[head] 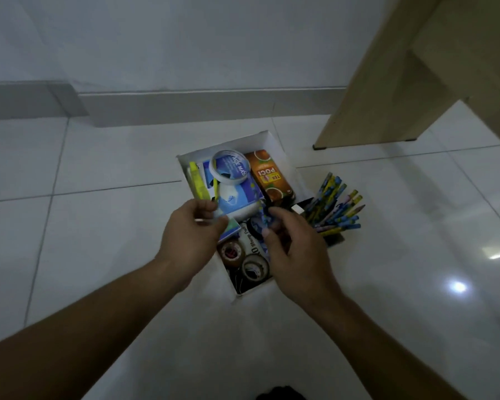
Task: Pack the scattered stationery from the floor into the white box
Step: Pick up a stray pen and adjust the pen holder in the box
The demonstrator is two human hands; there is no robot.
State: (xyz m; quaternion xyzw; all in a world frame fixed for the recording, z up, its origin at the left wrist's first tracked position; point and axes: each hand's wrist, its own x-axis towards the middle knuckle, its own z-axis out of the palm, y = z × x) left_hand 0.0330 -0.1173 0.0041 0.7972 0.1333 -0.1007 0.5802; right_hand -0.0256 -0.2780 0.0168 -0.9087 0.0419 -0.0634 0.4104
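The white box [275, 148] stands open on the tiled floor, packed with stationery. Inside are a white tape roll [228, 167], an orange tea carton [269, 175], a blue packet [237, 197], a yellow highlighter [196, 180], brown tape rolls [231, 252] and a stamp pad tin [250, 236]. My left hand [192, 235] hovers over the box's left edge and pinches a small blue-green card [231, 228]. Over the box's middle, my right hand [296, 243] has its fingers closed on a small blue patterned item [262, 219], too blurred to name.
A bundle of blue and yellow pencils [337, 206] sticks out of a dark holder [334, 241] touching the box's right side. A wooden furniture panel [373, 96] stands at the back right. A wall with a skirting [185, 106] runs behind the box.
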